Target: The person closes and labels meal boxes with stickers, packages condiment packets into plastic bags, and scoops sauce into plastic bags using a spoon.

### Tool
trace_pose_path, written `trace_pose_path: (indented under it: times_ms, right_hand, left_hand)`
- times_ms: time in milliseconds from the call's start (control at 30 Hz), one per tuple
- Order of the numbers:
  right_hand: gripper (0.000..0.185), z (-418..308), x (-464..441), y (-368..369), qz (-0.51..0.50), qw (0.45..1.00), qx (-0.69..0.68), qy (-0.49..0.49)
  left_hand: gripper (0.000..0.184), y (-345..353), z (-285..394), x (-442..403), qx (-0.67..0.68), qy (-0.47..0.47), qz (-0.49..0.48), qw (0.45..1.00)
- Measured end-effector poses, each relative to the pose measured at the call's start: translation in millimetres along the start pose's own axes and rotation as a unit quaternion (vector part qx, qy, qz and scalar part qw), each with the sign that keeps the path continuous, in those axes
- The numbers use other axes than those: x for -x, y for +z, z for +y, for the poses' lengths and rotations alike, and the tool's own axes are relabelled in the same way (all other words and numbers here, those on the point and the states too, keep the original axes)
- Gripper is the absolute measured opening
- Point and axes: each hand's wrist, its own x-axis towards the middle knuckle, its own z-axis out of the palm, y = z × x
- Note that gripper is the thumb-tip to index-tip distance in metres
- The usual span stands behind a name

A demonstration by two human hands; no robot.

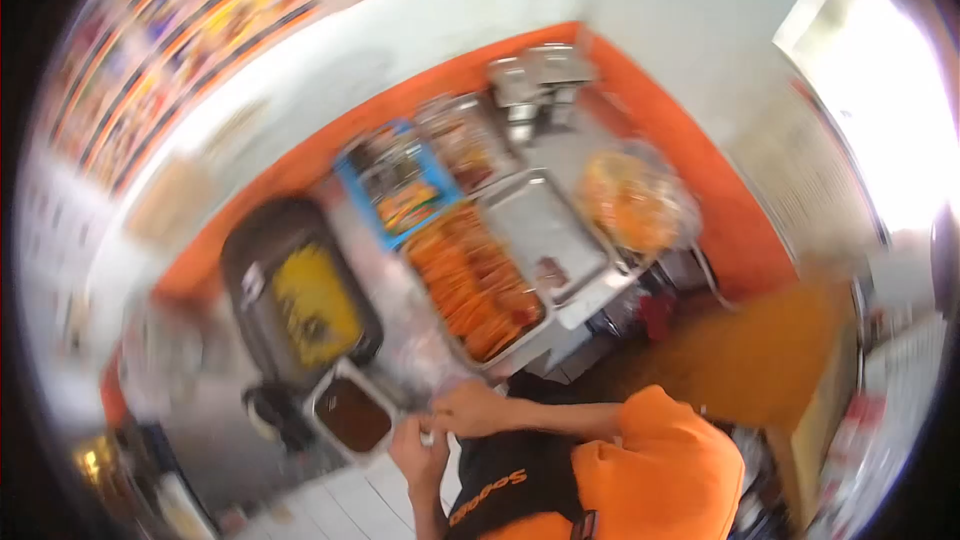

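Note:
My left hand (419,452) and my right hand (470,408) meet in front of my black apron (510,475), at the table's near edge. Their fingers are drawn together around a small whitish thing (427,437), too blurred to name. Just left of my hands is a metal pan of dark brown sauce (353,416). Beyond them lies a metal tray packed with orange-red pieces (470,285), which look like marinated meat. A dark tub (245,260) holding yellow liquid (318,305) with dark bits stands further left.
A blue tray (352,183) of mixed items and a clear container (470,145) stand at the back. Right of the meat is a shallow metal tray (540,215) with a small reddish piece. An orange-filled plastic bag (630,202) and a brown wooden surface (745,350) are further right.

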Motion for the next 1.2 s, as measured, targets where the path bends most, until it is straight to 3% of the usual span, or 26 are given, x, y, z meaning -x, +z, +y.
trace_pose_path:
  times_ms: [100, 167, 233, 333, 433, 567, 600, 700, 833, 1033, 1200]
  right_hand:
    - [0.026, -8, -7, -6, -0.049, 0.999, -0.011, 0.01]
    - [0.036, -8, -16, 1, -0.011, 0.996, 0.088, -0.022]
    - [0.024, -28, -22, -7, -0.015, 0.98, 0.198, -0.005]
    - [0.024, -39, -26, -3, 0.071, 0.98, 0.106, -0.152]
    - [0.037, -65, -31, -24, -0.04, 0.947, 0.171, -0.27]
    - [0.022, -62, -35, -28, -0.105, 0.921, 0.169, -0.335]
    - [0.019, -58, -37, -25, -0.137, 0.919, 0.131, -0.344]
    - [0.012, -57, -36, -16, -0.192, 0.924, 0.039, -0.327]
    - [0.013, -65, -37, -4, -0.187, 0.939, -0.052, -0.283]
    - [0.014, -77, -27, 11, -0.201, 0.934, -0.092, -0.28]
    - [0.012, -84, -7, 28, -0.22, 0.931, -0.102, -0.273]
  left_hand:
    - [0.015, -9, 10, -4, 0.109, -0.027, 0.068, 0.991]
    - [0.015, -22, 14, -1, 0.143, -0.059, 0.089, 0.984]
    - [0.014, -27, 7, 4, 0.117, -0.097, 0.137, 0.979]
    - [0.014, -34, 7, 6, 0.161, -0.186, 0.17, 0.954]
    - [0.012, -41, -3, 17, 0.241, -0.227, 0.171, 0.928]
    - [0.013, -53, -16, 40, 0.336, -0.282, 0.098, 0.893]
    - [0.014, -57, -16, 45, 0.273, -0.255, 0.112, 0.921]
    - [0.018, -66, -18, 57, 0.299, -0.218, 0.124, 0.921]
    - [0.049, -76, -13, 68, 0.516, -0.096, 0.122, 0.842]
    - [0.061, -75, -34, 107, 0.452, -0.091, 0.053, 0.886]
    - [0.06, -67, -30, 134, 0.45, -0.116, 0.088, 0.881]
